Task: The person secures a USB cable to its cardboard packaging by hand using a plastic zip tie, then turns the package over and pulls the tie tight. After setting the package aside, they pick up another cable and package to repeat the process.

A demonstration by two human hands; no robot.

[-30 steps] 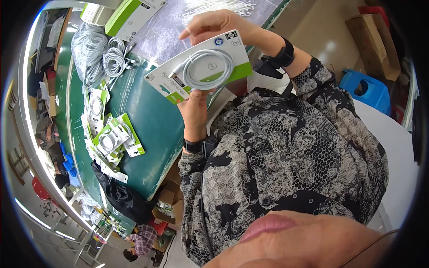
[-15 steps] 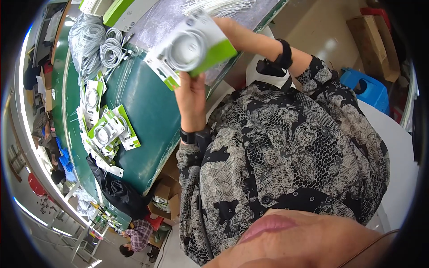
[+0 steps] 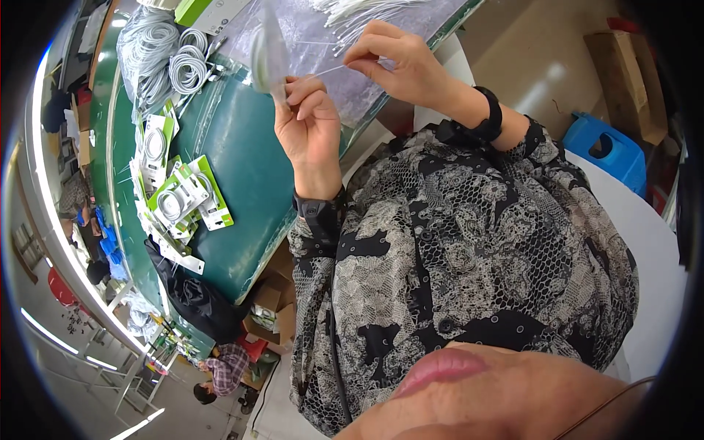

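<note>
My left hand (image 3: 312, 121) is closed on the edge of a packaging card with a coiled cable on it (image 3: 270, 55), which is turned nearly edge-on and blurred. From the card a thin white cable tie (image 3: 331, 71) runs to my right hand (image 3: 407, 66), pinched between thumb and fingertips. How the tie passes through the card is hidden. Beyond my hands lies a bundle of loose white ties (image 3: 367, 16) on the grey mat (image 3: 312, 44).
Several carded cables (image 3: 176, 194) lie piled on the green table (image 3: 227, 165). Coiled grey cables (image 3: 150, 59) sit at the far left, beside a green-white stack of cards (image 3: 213, 13). A black bag (image 3: 194, 293) hangs over the table edge. A person (image 3: 224, 370) works beyond.
The card has turned from facing me to almost edge-on and shifted left. My right hand has come from behind the card toward me and now pulls a white tie taut.
</note>
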